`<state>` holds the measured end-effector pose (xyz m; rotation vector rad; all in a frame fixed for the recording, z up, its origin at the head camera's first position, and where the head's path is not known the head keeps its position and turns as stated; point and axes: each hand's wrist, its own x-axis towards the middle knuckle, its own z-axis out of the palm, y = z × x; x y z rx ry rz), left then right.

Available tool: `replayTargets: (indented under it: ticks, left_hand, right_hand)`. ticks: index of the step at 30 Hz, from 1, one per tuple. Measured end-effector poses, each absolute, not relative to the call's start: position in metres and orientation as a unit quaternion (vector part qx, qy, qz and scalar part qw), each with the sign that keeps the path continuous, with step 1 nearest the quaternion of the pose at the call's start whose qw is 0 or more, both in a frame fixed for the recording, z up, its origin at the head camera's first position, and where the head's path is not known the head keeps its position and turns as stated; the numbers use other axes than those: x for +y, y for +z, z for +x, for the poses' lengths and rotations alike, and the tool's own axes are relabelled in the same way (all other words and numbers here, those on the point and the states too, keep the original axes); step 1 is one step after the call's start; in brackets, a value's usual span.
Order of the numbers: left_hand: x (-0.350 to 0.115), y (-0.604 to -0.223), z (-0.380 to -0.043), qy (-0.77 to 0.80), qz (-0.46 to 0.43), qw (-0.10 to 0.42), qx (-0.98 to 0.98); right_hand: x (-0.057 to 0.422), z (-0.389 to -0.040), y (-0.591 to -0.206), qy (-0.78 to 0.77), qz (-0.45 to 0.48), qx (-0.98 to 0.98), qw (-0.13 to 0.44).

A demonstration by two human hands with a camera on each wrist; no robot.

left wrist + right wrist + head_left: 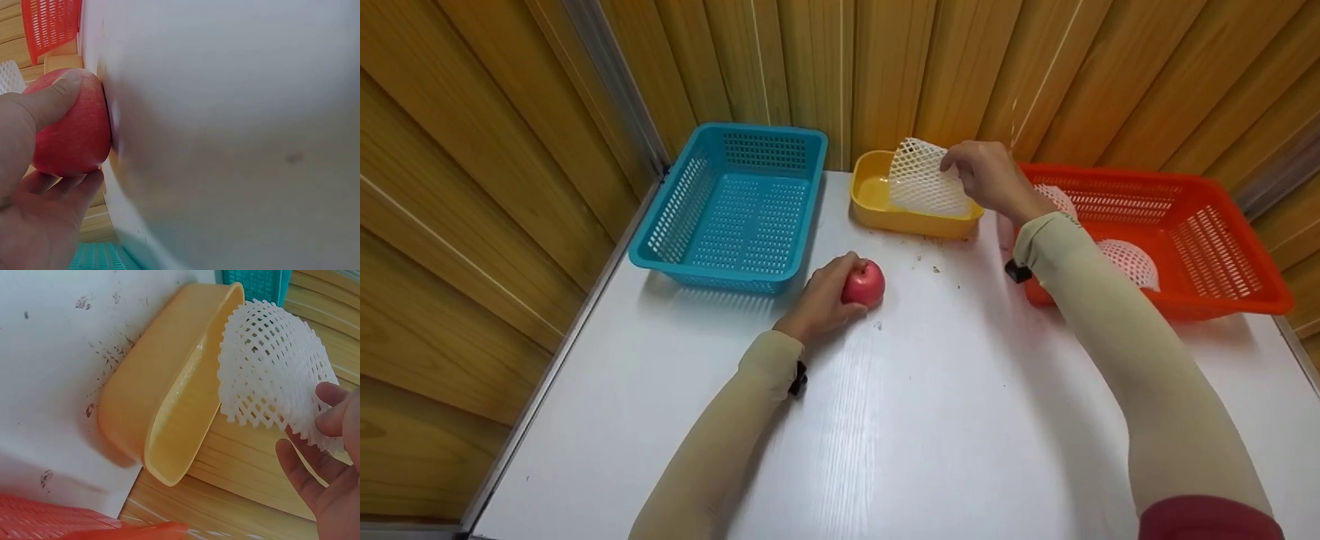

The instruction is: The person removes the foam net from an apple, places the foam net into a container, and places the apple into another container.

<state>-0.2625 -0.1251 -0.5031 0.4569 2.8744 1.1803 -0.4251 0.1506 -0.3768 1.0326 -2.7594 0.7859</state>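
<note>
A red apple (865, 285) sits on the white table, and my left hand (826, 298) grips it from the left side. In the left wrist view the thumb lies over the apple (76, 126) and the other fingers curl beneath it. My right hand (988, 177) pinches a white foam net sleeve (924, 176) by its edge, above a yellow tub (915, 220). Seen from the right wrist, the net (270, 363) hangs spread out beside the tub's rim, between thumb and fingertips.
A blue-green basket (720, 274) stands at the back left. At the right is a red-orange basket (1222, 300) with net-wrapped fruit (1129, 262) in it, partly behind my right arm. Small crumbs (936, 268) lie in front of the tub. Wood-panelled walls (885, 67) border the table.
</note>
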Motion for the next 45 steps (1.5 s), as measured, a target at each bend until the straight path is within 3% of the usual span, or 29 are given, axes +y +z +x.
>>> replayTargets:
  ticks: [16, 30, 45]
  left_hand:
    - [-0.127, -0.505, -0.263, 0.375, 0.171, -0.016, 0.911]
    - [-0.125, -0.504, -0.261, 0.38, 0.14, 0.002, 0.914]
    - [-0.127, -0.508, -0.264, 0.381, 0.159, -0.024, 0.911]
  right_hand:
    - [0.142, -0.445, -0.4, 0.294, 0.273, -0.914, 0.057]
    - [0.144, -0.441, -0.422, 0.311, 0.192, -0.93, -0.05]
    - [0.146, -0.435, -0.44, 0.264, 0.172, -0.932, -0.18]
